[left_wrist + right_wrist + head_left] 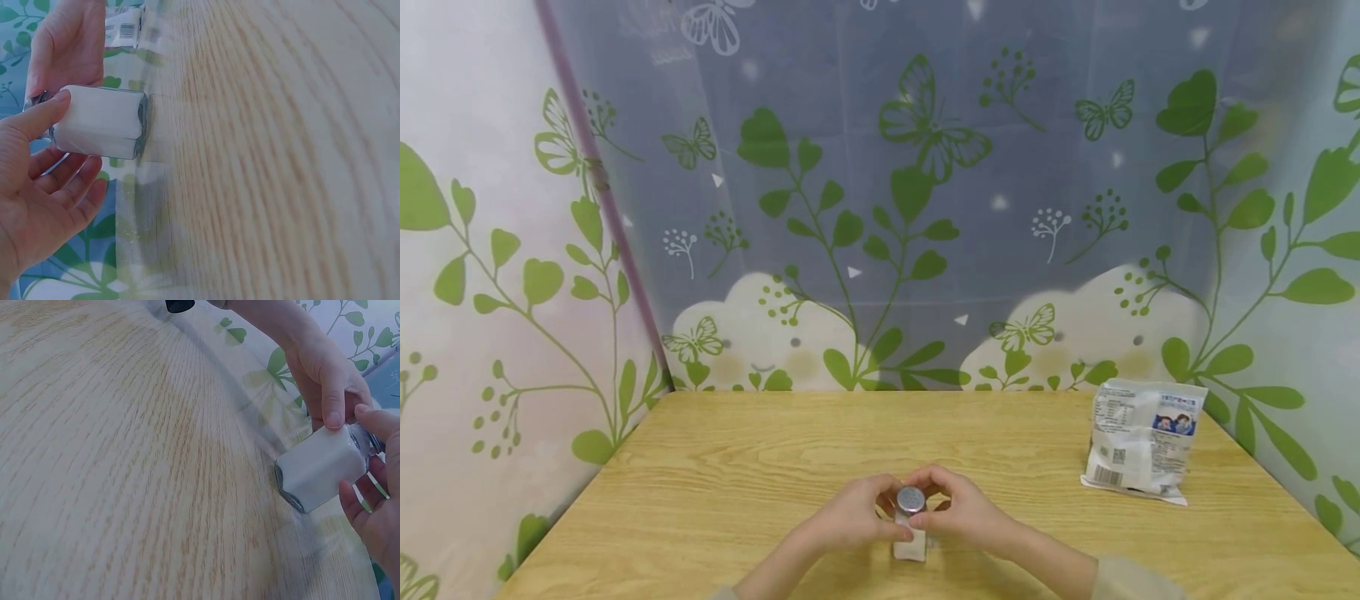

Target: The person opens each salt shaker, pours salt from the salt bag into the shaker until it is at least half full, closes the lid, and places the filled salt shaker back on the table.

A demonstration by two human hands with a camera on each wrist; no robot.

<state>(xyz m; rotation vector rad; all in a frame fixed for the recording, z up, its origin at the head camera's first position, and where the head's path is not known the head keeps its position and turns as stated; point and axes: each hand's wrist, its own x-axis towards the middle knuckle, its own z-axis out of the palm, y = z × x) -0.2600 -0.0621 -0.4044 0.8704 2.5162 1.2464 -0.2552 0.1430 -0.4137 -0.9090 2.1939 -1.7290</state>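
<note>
A small clear glass shaker jar [910,547] with a silver metal lid [911,499] stands upright at the table's near middle. White contents fill most of it, as the jar [100,119] shows in the left wrist view. My left hand [855,511] grips the jar's upper body from the left, thumb on its near face. From the right, my right hand [967,510] holds the lid and neck, its thumb near the jar's shoulder. In the right wrist view, the left thumb lies on the upper edge of the jar [322,467], close to the lid.
A white printed packet [1138,442] with a barcode stands at the right of the wooden table [737,450]. Patterned curtains [820,250] with green leaves and butterflies hang behind and at both sides. A black object [180,305] shows at the top of the right wrist view.
</note>
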